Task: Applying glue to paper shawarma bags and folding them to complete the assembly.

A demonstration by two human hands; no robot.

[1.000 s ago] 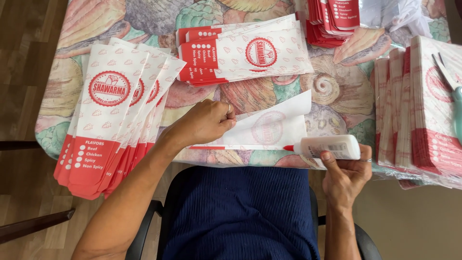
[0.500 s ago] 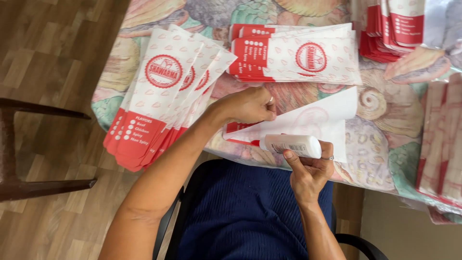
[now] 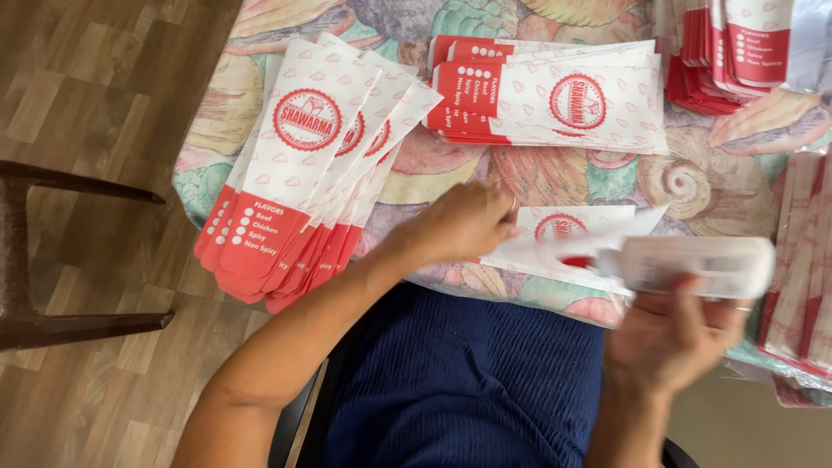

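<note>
1. Since the earlier frame, the right hand (image 3: pixel 672 334) has carried the white glue bottle (image 3: pixel 702 267) rightward along the table's near edge; it grips the bottle, red tip pointing left.
2. Fanned red-and-white paper sleeves (image 3: pixel 299 173) lie toward the near-left corner of the table (image 3: pixel 693 186), with a second stack (image 3: pixel 563 100) farther back.
3. One flat sleeve (image 3: pixel 572 234) lies at the near edge.
4. Left hand (image 3: pixel 464 224) presses it down, fingers curled, holding nothing.

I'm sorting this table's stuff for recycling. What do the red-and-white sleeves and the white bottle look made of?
The fanned sleeves look like thin matte paper: flat, sharply creased, no shine. The white bottle in the right hand looks like semi-opaque plastic with a red tip, though blurred. The left hand presses another sleeve.
</note>
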